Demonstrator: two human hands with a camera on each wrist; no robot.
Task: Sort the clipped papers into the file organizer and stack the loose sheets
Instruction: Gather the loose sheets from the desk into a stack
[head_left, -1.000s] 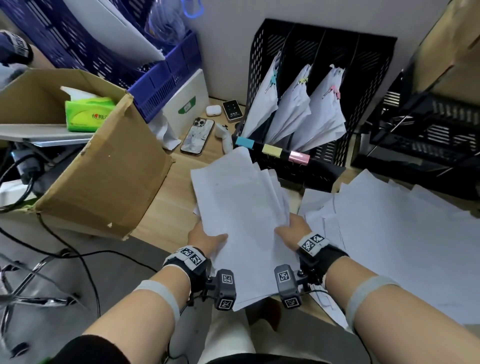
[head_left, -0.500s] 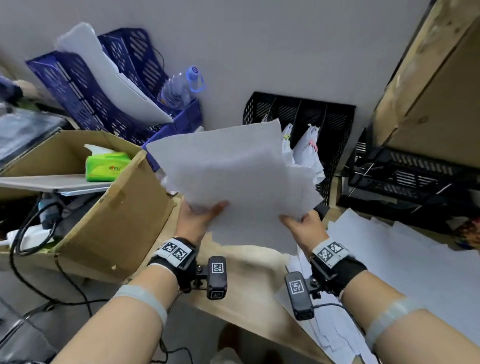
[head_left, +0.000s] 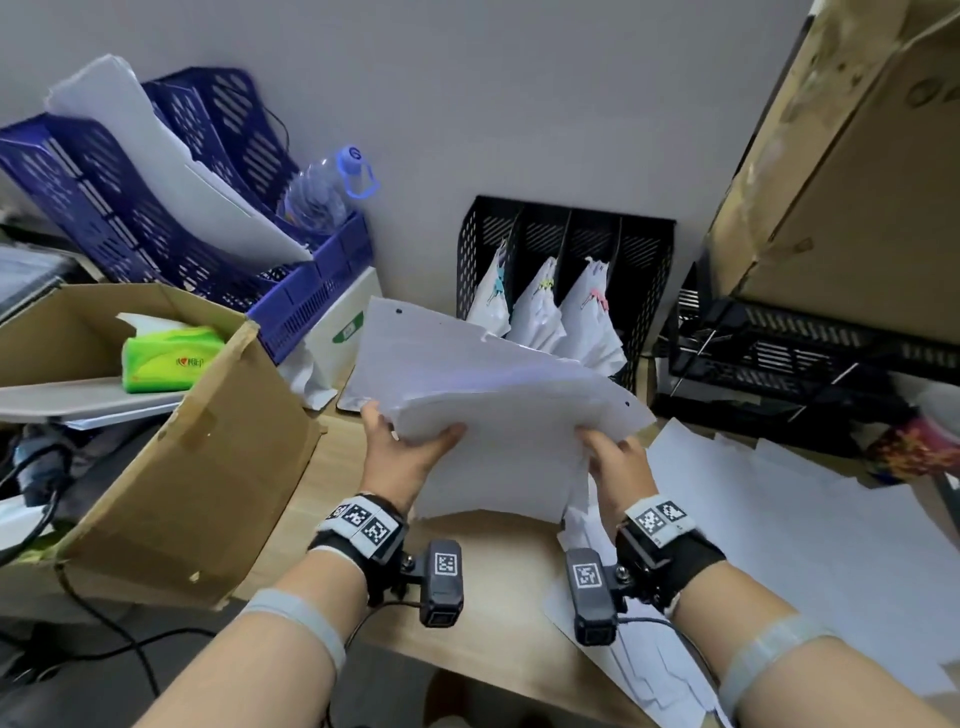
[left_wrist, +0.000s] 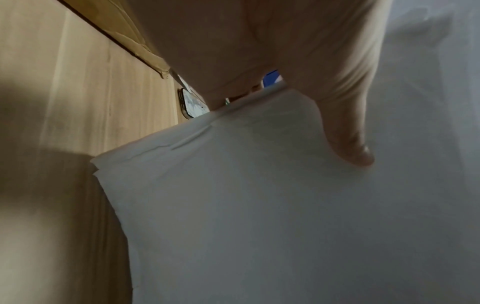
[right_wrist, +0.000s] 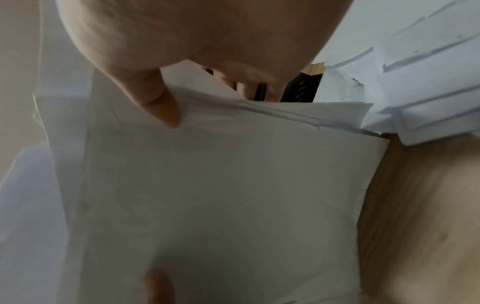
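I hold a bundle of loose white sheets above the wooden desk, between both hands. My left hand grips its left edge, thumb on top and fingers underneath. My right hand grips the right edge the same way, thumb pressed on the top sheet. Behind the bundle stands the black mesh file organizer with three clipped paper sets in its slots. More loose sheets lie spread on the desk to my right.
An open cardboard box with a green tissue pack stands at the left. Blue trays and a water bottle sit behind it. Black trays and a large carton are at the right. A phone lies on the desk.
Both hands lifted the bundle off the desk a second ago, raised it upright, and have now lowered and tilted it flatter in front of the organizer.
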